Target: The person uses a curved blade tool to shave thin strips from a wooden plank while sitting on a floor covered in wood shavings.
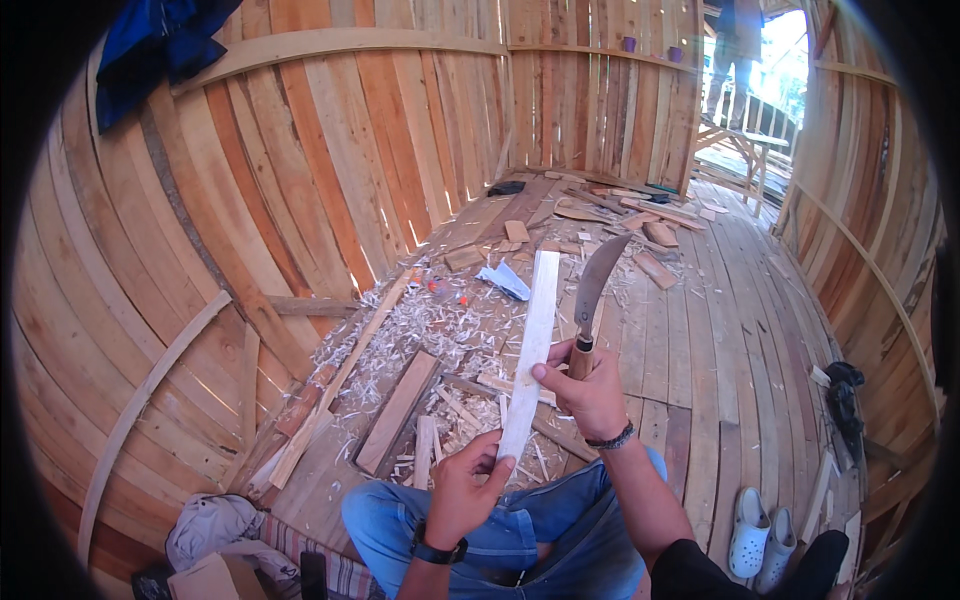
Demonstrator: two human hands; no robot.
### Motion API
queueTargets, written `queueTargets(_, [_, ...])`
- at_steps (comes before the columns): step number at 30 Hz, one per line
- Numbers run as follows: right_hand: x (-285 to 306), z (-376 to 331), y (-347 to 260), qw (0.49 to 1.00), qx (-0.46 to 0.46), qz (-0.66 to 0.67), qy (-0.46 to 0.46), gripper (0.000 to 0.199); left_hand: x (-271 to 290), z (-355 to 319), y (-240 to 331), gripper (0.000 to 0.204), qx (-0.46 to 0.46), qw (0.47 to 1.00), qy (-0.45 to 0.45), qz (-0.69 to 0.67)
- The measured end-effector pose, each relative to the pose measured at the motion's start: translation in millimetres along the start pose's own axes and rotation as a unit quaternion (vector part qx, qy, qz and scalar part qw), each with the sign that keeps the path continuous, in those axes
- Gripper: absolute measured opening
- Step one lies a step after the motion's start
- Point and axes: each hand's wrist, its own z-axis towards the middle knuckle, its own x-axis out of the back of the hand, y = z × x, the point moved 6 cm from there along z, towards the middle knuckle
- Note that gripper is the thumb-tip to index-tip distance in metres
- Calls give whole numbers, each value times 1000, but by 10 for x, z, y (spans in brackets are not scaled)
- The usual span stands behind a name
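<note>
A long, pale, flat wooden strip (533, 335) stands nearly upright in front of me, tilted slightly to the right at its top. My left hand (468, 485) is closed around its lower end. A knife (600, 278) with a broad curved blade and a short wooden handle is gripped in my right hand (588, 395), its blade pointing up, to the right of the strip and apart from it. The right thumb rests against the strip's edge about halfway up. Below the hands are my crossed legs in blue jeans (400, 525).
Curled wood shavings (400, 335) and offcuts litter the plank floor (700, 380). A thick wooden block (398, 412) lies left of the strip, and more boards (655, 215) are piled farther back. Light clogs (750, 535) stand at right. Beyond the bright doorway is a person (735, 50).
</note>
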Motion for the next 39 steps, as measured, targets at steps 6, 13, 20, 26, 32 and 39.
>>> queueTargets(6, [-130, -51, 4, 1000, 7, -29, -4, 22, -85, 14, 170, 35, 12, 1000, -4, -8])
queueTargets(13, [-197, -111, -43, 1000, 2, -22, -16, 23, -107, -46, 213, 31, 39, 996, -22, -73])
queueTargets(20, [-238, -145, -32, 999, -8, 6, -35, 22, -94, -79, 233, 40, 77, 983, -47, -163])
queueTargets(26, [-290, -170, -75, 997, -3, 47, -54, 22, -106, -85, 312, 45, 72, 967, -86, -230])
queueTargets(32, [-295, -164, -73, 997, 26, 50, -61, 22, -137, -114, 301, 50, 88, 953, -102, -271])
queueTargets(39, [-273, -156, 2, 997, 0, 47, -61, 23, -157, -140, 313, 41, 93, 946, -116, -287])
